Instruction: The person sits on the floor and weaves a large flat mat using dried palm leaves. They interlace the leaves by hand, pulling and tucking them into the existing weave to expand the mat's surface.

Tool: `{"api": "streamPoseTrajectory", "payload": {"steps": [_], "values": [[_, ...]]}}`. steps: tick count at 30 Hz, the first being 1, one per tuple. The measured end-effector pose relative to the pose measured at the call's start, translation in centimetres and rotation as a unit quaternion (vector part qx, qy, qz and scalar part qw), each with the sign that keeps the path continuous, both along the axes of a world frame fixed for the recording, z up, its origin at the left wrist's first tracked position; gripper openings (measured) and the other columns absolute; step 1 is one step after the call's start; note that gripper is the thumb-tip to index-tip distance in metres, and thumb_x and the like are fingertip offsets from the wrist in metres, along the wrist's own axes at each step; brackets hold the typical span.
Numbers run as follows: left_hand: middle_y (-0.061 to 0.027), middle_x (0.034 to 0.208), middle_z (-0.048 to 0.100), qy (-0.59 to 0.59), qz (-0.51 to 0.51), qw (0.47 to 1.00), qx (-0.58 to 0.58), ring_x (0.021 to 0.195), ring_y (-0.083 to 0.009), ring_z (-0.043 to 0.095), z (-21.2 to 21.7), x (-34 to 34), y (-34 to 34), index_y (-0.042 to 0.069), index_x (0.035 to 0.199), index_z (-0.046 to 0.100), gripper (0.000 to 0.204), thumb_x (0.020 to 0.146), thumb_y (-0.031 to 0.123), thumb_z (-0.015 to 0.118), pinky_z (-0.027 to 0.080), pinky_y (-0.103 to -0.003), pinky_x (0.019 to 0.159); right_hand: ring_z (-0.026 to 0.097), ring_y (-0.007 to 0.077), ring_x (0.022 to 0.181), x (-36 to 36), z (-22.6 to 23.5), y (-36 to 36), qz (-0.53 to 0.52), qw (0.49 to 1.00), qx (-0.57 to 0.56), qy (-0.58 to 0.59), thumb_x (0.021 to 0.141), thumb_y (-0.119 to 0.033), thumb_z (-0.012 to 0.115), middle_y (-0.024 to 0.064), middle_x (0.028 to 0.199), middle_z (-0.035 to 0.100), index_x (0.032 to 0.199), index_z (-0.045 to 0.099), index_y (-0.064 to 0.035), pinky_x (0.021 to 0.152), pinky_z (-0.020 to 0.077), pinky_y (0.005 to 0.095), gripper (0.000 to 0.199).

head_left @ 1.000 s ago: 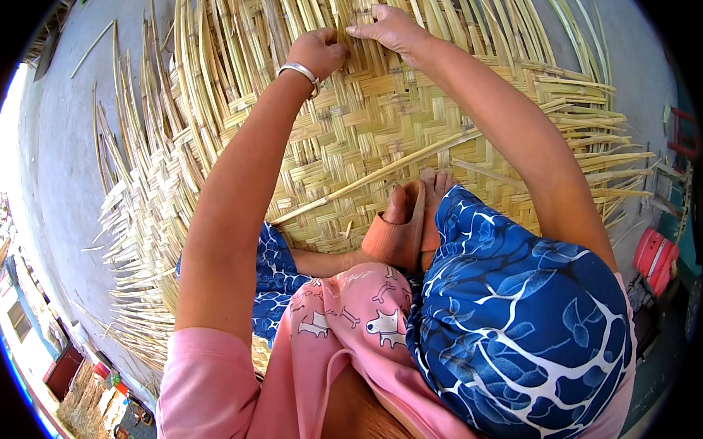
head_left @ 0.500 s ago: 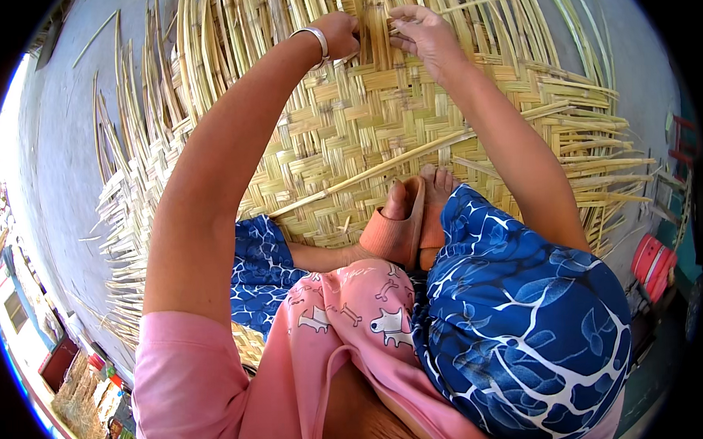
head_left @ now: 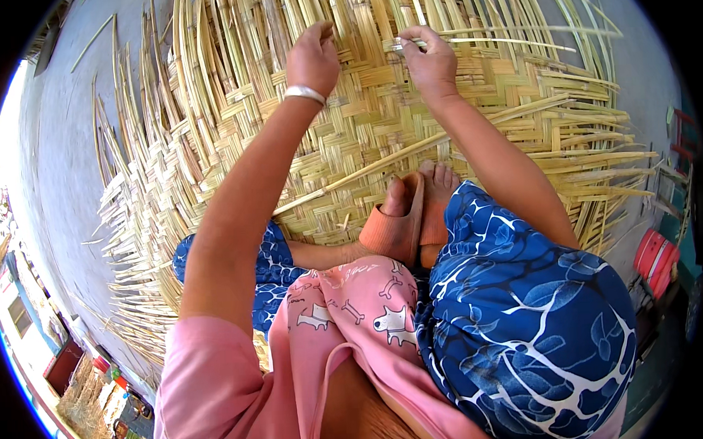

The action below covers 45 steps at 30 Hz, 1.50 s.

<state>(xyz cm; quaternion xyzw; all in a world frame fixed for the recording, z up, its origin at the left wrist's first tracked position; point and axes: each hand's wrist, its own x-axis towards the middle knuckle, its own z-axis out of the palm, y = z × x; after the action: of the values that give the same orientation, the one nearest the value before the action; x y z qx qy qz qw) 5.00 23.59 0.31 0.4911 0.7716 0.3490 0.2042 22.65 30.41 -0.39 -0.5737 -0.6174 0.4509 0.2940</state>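
Note:
A half-woven mat (head_left: 363, 118) of flat, yellow-green split reed strips lies on the ground before me. My right hand (head_left: 430, 62) pinches a pale reed strip (head_left: 508, 41) between thumb and fingers. It runs rightward from the hand across the mat's upright strips. Over the upper middle of the mat is my left hand (head_left: 313, 62), with a silver bangle at the wrist. Its fingers are curled together close to the upright strips (head_left: 271, 36); what they grip, if anything, is hidden. Between the hands the upright strips stand side by side.
One long loose strip (head_left: 365, 172) slants across the woven part. My foot in an orange sandal (head_left: 390, 230) rests on the mat's near edge. Loose strip ends fan out left and right over the grey ground (head_left: 64, 191). A red round container (head_left: 655, 261) stands far right.
My left hand has moved left and slightly down, away from the right. My right hand has come slightly down and left, its fingers now closed on a strip pointing right.

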Motion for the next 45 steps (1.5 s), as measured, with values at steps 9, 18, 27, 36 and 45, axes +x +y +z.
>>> {"api": "streamPoseTrajectory", "payload": {"steps": [9,18,27,36,45], "values": [[-0.0066,0.137,0.041,0.294,-0.073,0.952,-0.030,0.130,-0.0217,0.034,-3.1,4.3,-5.1,0.005,0.131,0.045,0.049,0.088,0.027,0.051,0.022,-0.038,0.108,0.055,0.0141,0.060,0.1,0.0,0.1,0.047,0.998,0.011,-0.033,0.082,-0.023,0.062,0.0030,0.068,0.062,0.093,0.068,-0.0150,0.063,0.0458,0.0322,0.014],[-0.0077,0.128,0.050,0.278,-0.060,0.959,0.011,0.122,-0.0244,0.044,-2.0,0.8,-6.7,0.008,0.118,0.057,0.034,0.089,0.024,0.055,0.034,-0.039,0.101,0.063,0.0126,0.062,2.7,4.7,-0.1,0.220,0.967,-0.078,-0.098,0.086,-0.017,0.055,0.0088,0.080,0.067,0.115,0.060,-0.0087,0.062,0.0491,0.0277,0.031],[-0.0058,0.094,0.060,0.242,-0.134,0.947,-0.161,0.089,-0.0258,0.059,1.3,-7.3,-4.0,0.010,0.094,0.066,0.016,0.087,0.021,0.057,0.049,-0.038,0.077,0.060,0.0314,0.088,0.3,3.9,5.3,0.419,0.749,0.319,-0.402,0.086,-0.021,0.054,0.0127,0.091,0.063,0.090,0.060,-0.0043,0.075,0.0481,0.0455,0.018],[-0.0074,0.093,0.062,0.292,-0.255,0.889,-0.244,0.090,-0.0270,0.060,1.1,-8.6,-2.0,0.008,0.094,0.063,0.014,0.088,0.018,0.054,0.049,-0.039,0.079,0.056,0.0355,0.073,-0.9,4.0,6.9,0.456,0.789,0.199,-0.361,0.085,-0.025,0.057,0.0151,0.074,0.058,0.080,0.050,-0.0042,0.063,0.0420,0.0468,0.022],[-0.0071,0.094,0.062,0.334,-0.227,0.892,-0.203,0.092,-0.0262,0.060,0.8,-8.2,-2.8,0.010,0.099,0.063,0.016,0.091,0.015,0.050,0.050,-0.038,0.082,0.060,0.0326,0.075,-1.6,4.7,7.4,0.451,0.790,0.190,-0.370,0.087,-0.027,0.057,0.0139,0.074,0.061,0.083,0.052,-0.0074,0.064,0.0450,0.0469,0.021]]}}
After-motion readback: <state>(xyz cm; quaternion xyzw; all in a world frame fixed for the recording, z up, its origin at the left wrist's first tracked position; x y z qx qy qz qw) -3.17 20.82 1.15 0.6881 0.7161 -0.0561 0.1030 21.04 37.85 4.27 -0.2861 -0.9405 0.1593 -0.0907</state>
